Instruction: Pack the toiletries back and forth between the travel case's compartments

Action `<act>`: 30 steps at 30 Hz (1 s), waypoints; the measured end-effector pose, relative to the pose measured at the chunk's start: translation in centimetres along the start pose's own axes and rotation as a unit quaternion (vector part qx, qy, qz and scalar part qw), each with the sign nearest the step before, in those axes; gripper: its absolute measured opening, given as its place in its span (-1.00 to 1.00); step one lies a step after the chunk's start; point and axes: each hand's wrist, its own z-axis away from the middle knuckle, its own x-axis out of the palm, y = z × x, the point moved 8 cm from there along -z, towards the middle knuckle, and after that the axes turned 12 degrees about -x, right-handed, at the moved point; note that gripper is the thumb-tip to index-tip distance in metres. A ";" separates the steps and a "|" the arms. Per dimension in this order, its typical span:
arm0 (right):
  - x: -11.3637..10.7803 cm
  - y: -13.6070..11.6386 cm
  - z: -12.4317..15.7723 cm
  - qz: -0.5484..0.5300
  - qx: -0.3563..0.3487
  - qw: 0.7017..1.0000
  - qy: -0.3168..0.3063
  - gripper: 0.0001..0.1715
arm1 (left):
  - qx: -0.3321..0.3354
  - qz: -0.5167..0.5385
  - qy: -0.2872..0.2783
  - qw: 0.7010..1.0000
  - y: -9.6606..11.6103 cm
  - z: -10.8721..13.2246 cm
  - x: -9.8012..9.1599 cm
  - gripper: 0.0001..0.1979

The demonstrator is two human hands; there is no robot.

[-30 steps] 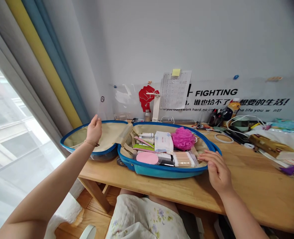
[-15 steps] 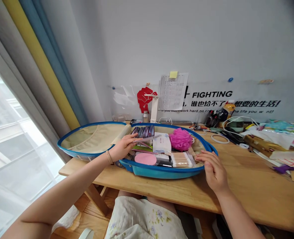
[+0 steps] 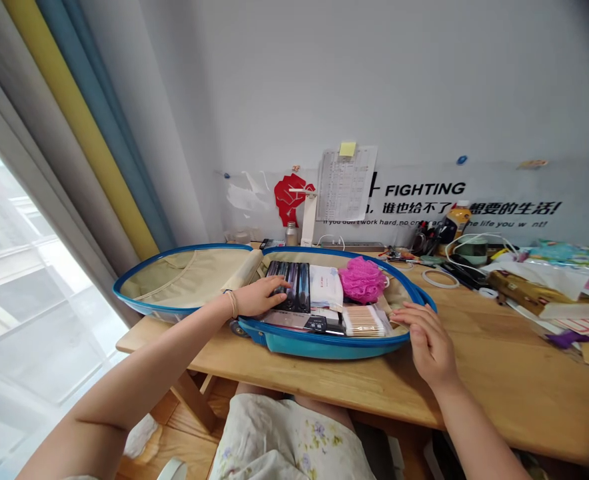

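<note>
A blue suitcase (image 3: 324, 348) lies open on the wooden table, its beige-lined lid half (image 3: 214, 273) spread to the left. My left hand (image 3: 260, 297) rests with fingers stretched out on a flat pack of dark, bluish-purple slim items (image 3: 299, 287), whose exact kind I cannot make out. The pack lies flat inside the case, its lower part reaching towards the front rim. Beside it are a white packet (image 3: 326, 285), a magenta bath puff (image 3: 362, 280) and a bag of cotton swabs (image 3: 364, 321). My right hand (image 3: 427, 337) lies open over the right rim, holding nothing visible.
Behind the case stand a white lamp (image 3: 309, 220) and a small bottle (image 3: 291, 235). To the right are a roll of tape (image 3: 441, 279), a drink bottle (image 3: 457, 223), a brown pouch (image 3: 519, 291) and loose papers and cables. A curtain (image 3: 89, 120) hangs at left.
The flat pack has come down from a tilted position in my left hand to lie flat in the case. It now covers the pink round item. My right hand has stayed put.
</note>
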 end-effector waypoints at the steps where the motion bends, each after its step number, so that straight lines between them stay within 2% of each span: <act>1: 0.0 0.0 0.0 0.001 -0.002 1.000 0.000 -0.60 | -0.011 -0.007 0.015 1.000 -0.1 -0.3 0.2 -0.45; 2: 0.0 0.0 0.0 0.003 -0.001 1.000 0.000 -0.60 | -0.018 -0.019 0.013 1.000 -0.2 -0.6 0.6 -0.41; 5: 0.0 0.0 -0.1 0.003 0.005 1.000 -0.005 -0.58 | -0.031 -0.050 -0.044 0.997 -0.5 -1.3 2.4 -0.28; 7: 0.0 0.0 -0.1 0.004 0.005 1.000 -0.003 -0.58 | -0.039 -0.054 -0.067 0.996 -0.7 -1.4 2.9 -0.27; 8: -0.1 -0.1 -0.2 0.004 0.004 1.000 -0.001 -0.58 | -0.039 -0.051 -0.061 0.996 -0.6 -1.4 2.6 -0.29; 10: -0.2 -0.2 -0.2 0.006 0.002 1.000 0.003 -0.59 | -0.029 -0.041 -0.015 0.999 -0.5 -1.0 1.3 -0.35; 12: -0.2 -0.3 -0.3 0.007 -0.002 1.000 0.003 -0.60 | -0.022 -0.027 0.056 0.998 -0.6 0.0 -0.8 -0.41; 14: -0.1 -0.3 -0.3 0.007 -0.001 1.000 0.001 -0.60 | -0.031 -0.014 0.128 0.991 -1.3 1.9 -2.8 -0.44; 17: 0.0 -0.2 -0.2 0.007 0.009 1.000 -0.003 -0.58 | -0.085 -0.006 0.212 0.974 -3.9 6.0 -4.1 -0.44; 20: 0.0 0.0 -0.2 0.005 0.018 1.000 0.001 -0.57 | -0.165 -0.026 0.298 0.940 -7.5 10.5 -3.4 -0.48; 23: -0.1 0.0 -0.7 0.014 0.024 1.000 -0.003 -0.59 | -0.221 -0.044 0.333 0.916 -10.5 13.8 -1.4 -0.50; 26: -0.2 -1.0 -1.7 0.030 0.010 0.999 -0.024 -0.68 | -0.222 -0.055 0.350 0.908 -11.8 15.0 0.1 -0.52; 30: 0.1 -4.3 -3.2 0.030 -0.049 0.996 -0.065 -0.73 | -0.209 -0.069 0.396 0.891 -11.6 15.1 0.3 -0.58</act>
